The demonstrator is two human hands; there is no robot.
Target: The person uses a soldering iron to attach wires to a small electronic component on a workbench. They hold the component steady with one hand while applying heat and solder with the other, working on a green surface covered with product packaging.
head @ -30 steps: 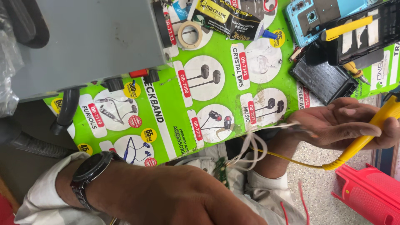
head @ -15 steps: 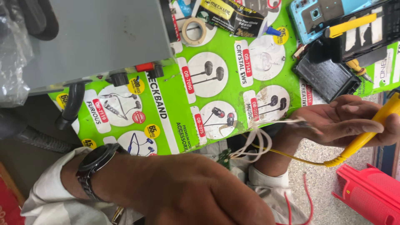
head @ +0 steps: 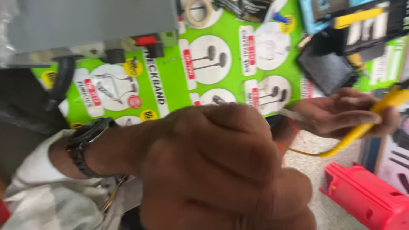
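Fingers (head: 341,117) of the right hand (head: 341,117) are curled together around the yellow-handled tool (head: 366,123), clamped on it just off the right edge of the worktop (head: 170,89), much as half a second ago, though the hand now sits a little higher and the tool's handle runs up toward the right edge of the view. The left hand (head: 213,170) has changed most: it was low in the view before and has now risen and come close to the camera, filling the lower middle as a blurred fist with its fingers folded together; whether they grip anything cannot be told. The dark wristwatch (head: 87,147) on that wrist has moved up with it, above the white sleeve (head: 38,187). The loop of thin white wire that showed between the hands earlier is now hidden behind the left hand, apart from a short pale stretch beside the right wrist. A thin yellow cable (head: 304,152) trails from the tool's lower end. On the worktop the green printed sheet with earphone pictures lies as before, the grey metal box (head: 89,21) at its upper left corner, a roll of tape (head: 198,10) at the top edge, and a black flat device (head: 326,70) toward the upper right. The red plastic case (head: 366,198) lies on the floor at lower right.
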